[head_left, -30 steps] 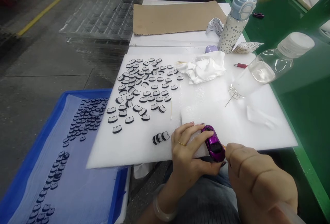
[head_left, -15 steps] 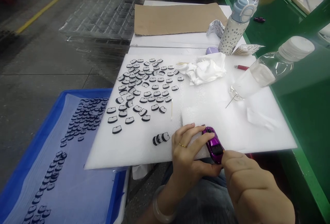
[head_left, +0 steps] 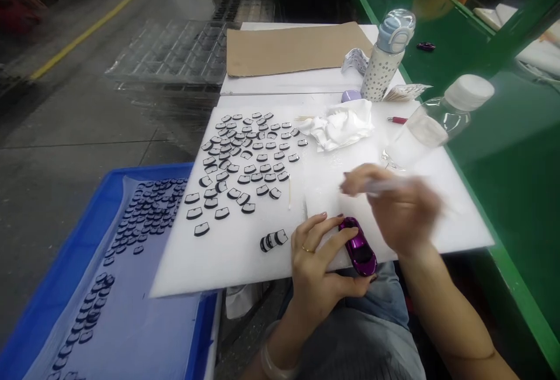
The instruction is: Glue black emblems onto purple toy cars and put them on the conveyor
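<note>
A shiny purple toy car (head_left: 361, 251) with a dark windscreen area is held at the near edge of the white foam board (head_left: 236, 257). My left hand (head_left: 317, 254) is closed around it, fingers over its far end and side, thumb at its near end. Above the board, just beyond the car, my right hand (head_left: 405, 211) is smeared by motion. A whitish elongated thing (head_left: 387, 185) shows in its fingers, too blurred to name. Left of my left hand lies a short row of small dark-edged curved pieces (head_left: 273, 240).
Many similar pieces (head_left: 245, 164) are spread over the board's left half, beside a cotton swab (head_left: 289, 193). Crumpled tissue (head_left: 343, 126), a clear bottle (head_left: 431, 126), a dotted flask (head_left: 380, 65) and a red pen (head_left: 397, 120) stand or lie behind. A blue tray (head_left: 109, 178) is lower left.
My right hand has left the car's near end and moved up and forward over the board, where a whitish thing shows in it. The left hand keeps the car. The view has shifted slightly.
</note>
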Available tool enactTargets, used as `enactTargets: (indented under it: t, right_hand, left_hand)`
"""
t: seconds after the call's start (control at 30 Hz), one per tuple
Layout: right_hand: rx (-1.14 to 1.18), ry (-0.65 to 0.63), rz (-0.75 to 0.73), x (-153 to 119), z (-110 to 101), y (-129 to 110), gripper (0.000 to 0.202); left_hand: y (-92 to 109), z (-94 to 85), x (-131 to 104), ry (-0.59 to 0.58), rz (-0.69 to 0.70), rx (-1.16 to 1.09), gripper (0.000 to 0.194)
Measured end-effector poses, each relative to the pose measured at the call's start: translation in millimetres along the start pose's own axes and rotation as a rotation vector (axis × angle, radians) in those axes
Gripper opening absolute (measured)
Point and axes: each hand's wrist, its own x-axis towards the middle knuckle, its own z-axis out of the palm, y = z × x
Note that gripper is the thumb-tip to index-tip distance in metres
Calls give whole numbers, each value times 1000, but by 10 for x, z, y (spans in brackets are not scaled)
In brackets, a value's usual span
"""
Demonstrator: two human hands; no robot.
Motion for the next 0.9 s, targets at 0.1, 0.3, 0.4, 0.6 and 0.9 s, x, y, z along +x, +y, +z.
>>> enactTargets:
  t: [0.1, 0.3, 0.4, 0.6, 0.9]
  right_hand:
    - [191, -5, 86, -29, -24, 87, 53]
    - [-243, 788, -18, -351, -735, 191, 20]
    - [-587, 728, 191, -384, -980, 356, 15]
    - [-1095, 334, 266, -403, -959, 586, 33]
    - [-1014, 603, 614, -535, -1170, 511, 28]
  left_hand:
    - [-16, -1, -5, -6, 18, 7, 46]
    - [-50, 3, -21, -40, 49, 64, 45]
    - [-41, 10, -38, -66, 42, 73, 52]
    - [-48, -171, -67, 127, 72, 20, 33]
    - [-507, -762, -84, -64, -198, 478, 19]
